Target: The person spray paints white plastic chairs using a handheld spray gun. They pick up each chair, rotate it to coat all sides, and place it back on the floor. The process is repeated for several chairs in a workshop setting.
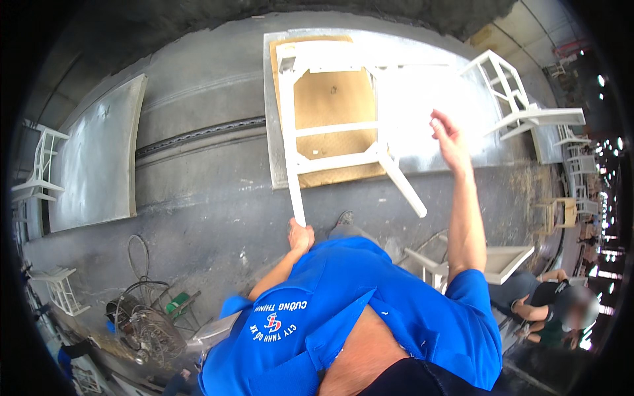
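A white wooden chair frame (288, 119) lies on a tan board (333, 99) on top of a pale metal-looking panel (269, 132). My left hand (301, 235) is closed around the near end of one of its long legs. Another leg (404, 185) slants out toward me on the right. Raised over the bright right part of the panel is my right hand (452, 142), its fingers loosely bent and apart, with nothing visible in them. Glare there washes out the surface and whatever part of the chair may extend into it.
A second white chair frame (522, 109) stands at the panel's right end. Another pale panel (99, 158) lies left across a floor track (198, 135). Tangled hoses and wire (148, 323) sit low left. At lower right, a person (548, 303) crouches near a white chair (505, 264).
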Tool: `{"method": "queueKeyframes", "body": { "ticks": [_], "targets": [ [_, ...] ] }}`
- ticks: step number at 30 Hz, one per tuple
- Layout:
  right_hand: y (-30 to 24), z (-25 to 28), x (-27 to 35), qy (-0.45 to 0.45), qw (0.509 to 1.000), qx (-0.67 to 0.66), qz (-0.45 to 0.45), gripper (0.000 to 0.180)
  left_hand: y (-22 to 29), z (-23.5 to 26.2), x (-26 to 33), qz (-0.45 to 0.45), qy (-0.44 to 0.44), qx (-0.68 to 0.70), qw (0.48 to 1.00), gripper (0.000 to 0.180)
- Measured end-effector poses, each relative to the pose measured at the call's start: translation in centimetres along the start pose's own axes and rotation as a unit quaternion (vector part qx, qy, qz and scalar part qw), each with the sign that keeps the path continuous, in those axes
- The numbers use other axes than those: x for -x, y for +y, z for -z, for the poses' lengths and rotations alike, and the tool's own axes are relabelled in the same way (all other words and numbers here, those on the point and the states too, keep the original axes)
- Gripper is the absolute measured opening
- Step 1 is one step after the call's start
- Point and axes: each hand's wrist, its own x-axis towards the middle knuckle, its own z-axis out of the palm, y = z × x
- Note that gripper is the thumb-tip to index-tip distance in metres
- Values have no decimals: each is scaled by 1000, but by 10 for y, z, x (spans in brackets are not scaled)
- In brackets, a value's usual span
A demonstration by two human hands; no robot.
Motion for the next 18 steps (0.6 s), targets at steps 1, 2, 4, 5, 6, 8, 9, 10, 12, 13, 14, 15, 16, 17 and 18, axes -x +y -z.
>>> {"method": "queueKeyframes", "body": {
  "ticks": [1, 2, 4, 5, 6, 8, 9, 10, 12, 13, 14, 15, 16, 17, 18],
  "targets": [
    [-20, 15, -29, 24, 991, 122, 41, 38, 1, 0, 1, 7, 7, -2, 1000, 55],
    [-35, 32, -55, 55, 976, 179, 116, 38, 3, -2, 3, 16, 5, -7, 1000, 56],
    [-65, 52, -109, 117, 938, 233, 228, 40, 6, -1, 5, 39, 17, -10, 999, 57],
    [-78, 59, -137, 146, 938, 261, 175, 53, 8, -1, 5, 53, 22, -15, 998, 58],
    [-90, 63, -164, 142, 947, 255, 134, 61, 8, 0, 6, 55, 29, -12, 998, 58],
    [-102, 64, -207, 114, 957, 257, 66, 71, 7, 1, 8, 71, 49, -16, 996, 57],
    [-104, 62, -225, 93, 959, 264, 39, 73, 6, 1, 8, 52, 54, -20, 997, 57],
    [-108, 58, -241, 84, 959, 269, 4, 75, 4, 1, 9, 46, 65, -19, 997, 56],
    [-103, 48, -260, -8, 952, 302, -51, 77, 0, -1, 11, 37, 89, -36, 995, 55],
    [-100, 40, -267, -44, 942, 327, -61, 78, -2, -3, 12, 30, 102, -42, 993, 55],
    [-93, 30, -267, -95, 937, 321, -98, 81, -4, -4, 10, 20, 117, -54, 992, 55],
    [-85, 21, -263, -145, 927, 316, -140, 83, -7, -6, 9, 16, 116, -49, 992, 54],
    [-75, 18, -254, -216, 917, 299, -154, 81, -10, -9, 9, 13, 115, -46, 992, 54],
    [-72, 19, -248, -244, 923, 237, -181, 80, -14, -12, 8, 3, 122, -41, 992, 53],
    [-71, 22, -243, -271, 922, 178, -213, 78, -17, -16, 7, 11, 118, -41, 992, 53]
  ]
}}
